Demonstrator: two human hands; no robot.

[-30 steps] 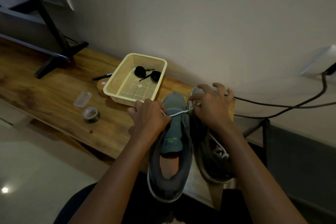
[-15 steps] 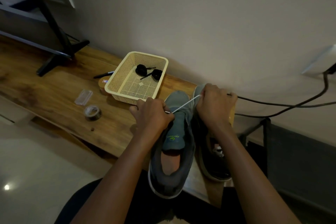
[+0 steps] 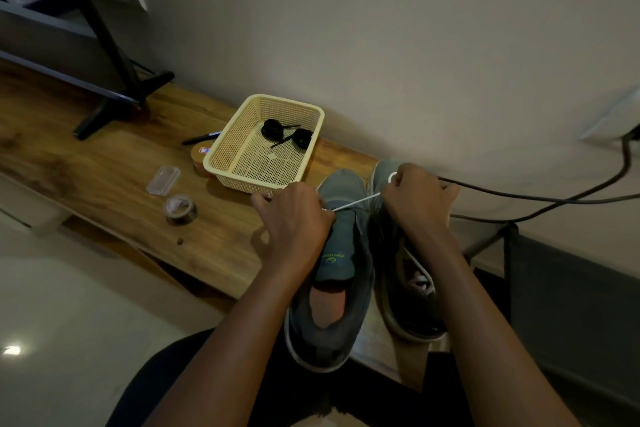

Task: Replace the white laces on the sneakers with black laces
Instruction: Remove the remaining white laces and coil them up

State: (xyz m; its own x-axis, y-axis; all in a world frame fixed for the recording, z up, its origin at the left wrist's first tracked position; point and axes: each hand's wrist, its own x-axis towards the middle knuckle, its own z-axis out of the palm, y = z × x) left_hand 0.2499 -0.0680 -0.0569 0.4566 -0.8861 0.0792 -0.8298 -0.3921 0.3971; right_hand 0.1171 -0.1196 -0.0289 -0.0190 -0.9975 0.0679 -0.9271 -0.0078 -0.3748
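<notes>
1. Basket (image 3: 221, 163), on table (image 3: 104, 177): two coiled black laces (image 3: 273, 128).
2. Sneakers (image 3: 343, 239), table edge; both hands, left (image 3: 294, 218), right (image 3: 415, 201), pinch one taut white lace (image 3: 356, 203).

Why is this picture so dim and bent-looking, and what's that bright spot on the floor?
Head view: weak room light leaves the sneakers and the black laces murky; the wide-angle lens skews the wooden bench; the spot is glare on the glossy floor; the white lace between left hand and right hand shows sharp.
</notes>
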